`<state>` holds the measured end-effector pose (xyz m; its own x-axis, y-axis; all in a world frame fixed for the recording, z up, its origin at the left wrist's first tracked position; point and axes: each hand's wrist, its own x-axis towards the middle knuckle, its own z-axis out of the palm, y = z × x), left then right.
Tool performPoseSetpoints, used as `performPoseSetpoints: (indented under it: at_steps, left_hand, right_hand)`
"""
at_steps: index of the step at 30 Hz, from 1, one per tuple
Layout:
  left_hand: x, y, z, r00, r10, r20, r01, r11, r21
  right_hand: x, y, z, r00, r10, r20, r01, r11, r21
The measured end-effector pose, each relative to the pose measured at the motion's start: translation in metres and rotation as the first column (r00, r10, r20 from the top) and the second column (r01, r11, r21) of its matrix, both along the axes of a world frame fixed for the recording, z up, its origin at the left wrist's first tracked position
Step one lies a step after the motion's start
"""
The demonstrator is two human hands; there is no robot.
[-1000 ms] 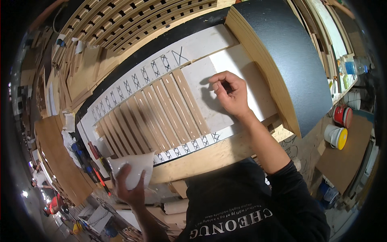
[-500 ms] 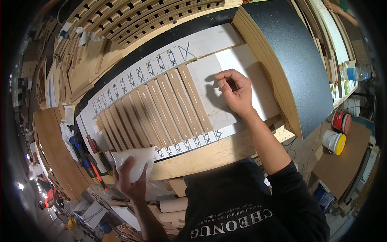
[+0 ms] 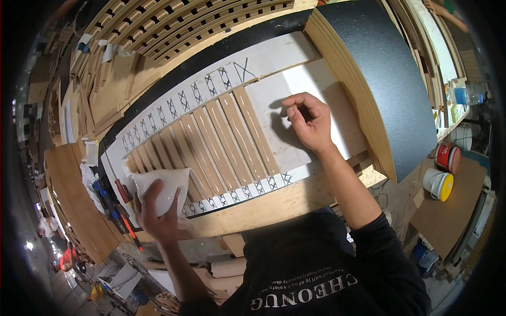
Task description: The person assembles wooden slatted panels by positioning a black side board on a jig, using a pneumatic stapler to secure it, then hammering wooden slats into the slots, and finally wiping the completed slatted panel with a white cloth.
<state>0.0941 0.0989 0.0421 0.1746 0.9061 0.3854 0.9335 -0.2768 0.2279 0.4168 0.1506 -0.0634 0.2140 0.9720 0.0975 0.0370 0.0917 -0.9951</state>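
My left hand (image 3: 157, 210) grips a soft white plastic bag (image 3: 162, 187) above the near left end of a row of brown wooden strips (image 3: 213, 145). Pale glue-like lines run along several of the strips toward the right end. The bag hides the lower ends of the leftmost strips. The strips lie side by side across a white board (image 3: 266, 100) with crossed black marks along its far and near edges. Over the bare right part of that board hovers my right hand (image 3: 311, 124), fingers curled toward the thumb, with nothing visible in them.
A thick dark-topped panel (image 3: 387, 89) borders the board on the right. Slotted wooden lattices (image 3: 174, 23) lie at the far side. Screwdrivers and other hand tools (image 3: 124, 192) rest at the left edge. Buckets (image 3: 438, 184) stand on the right, below a plastic bottle (image 3: 468, 96).
My left hand has moved left and slightly away from me with the white bag, uncovering more near strip ends. The right hand has barely moved.
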Motion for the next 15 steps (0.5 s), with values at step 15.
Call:
performPoseSetpoints:
  at_steps: [15]
  left_hand:
    - [0.003,0.071,-0.003,0.997,-0.064,0.031,0.062,0.996,0.060]
  right_hand:
    - [0.000,0.001,0.001,1.000,0.017,-0.004,-0.017,1.000,0.002]
